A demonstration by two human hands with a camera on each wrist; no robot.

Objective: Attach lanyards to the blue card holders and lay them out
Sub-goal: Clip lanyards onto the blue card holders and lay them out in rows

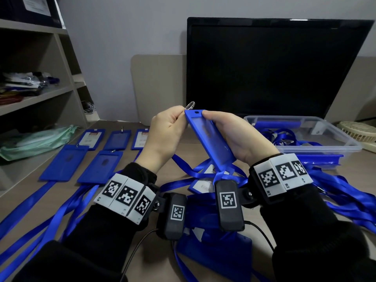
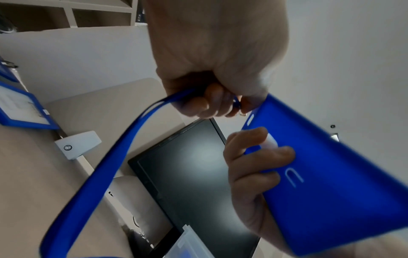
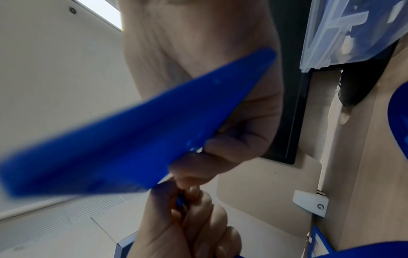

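Holder [image 1: 209, 139], stiff light plastic, sits mid-air at centre, gripped along its edges by the right hand [image 1: 242, 137]; its slot points to 11 o'clock. There the left hand [image 1: 164, 131] pinches the lanyard's [image 2: 92, 183] small, slippery-looking ring [image 1: 190, 105]; the strap hangs limp.

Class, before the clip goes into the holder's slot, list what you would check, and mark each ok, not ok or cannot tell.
1. Right hand grips the holder firmly: ok.
2. Left hand pinches the clip at the lanyard end: ok.
3. Slot at the holder's top edge is uncovered: ok.
4. Clip is at the slot: not ok, it sits at the corner beside it.
5. Clip is open: cannot tell.
6. Free table space beside the laid-out holders: ok.
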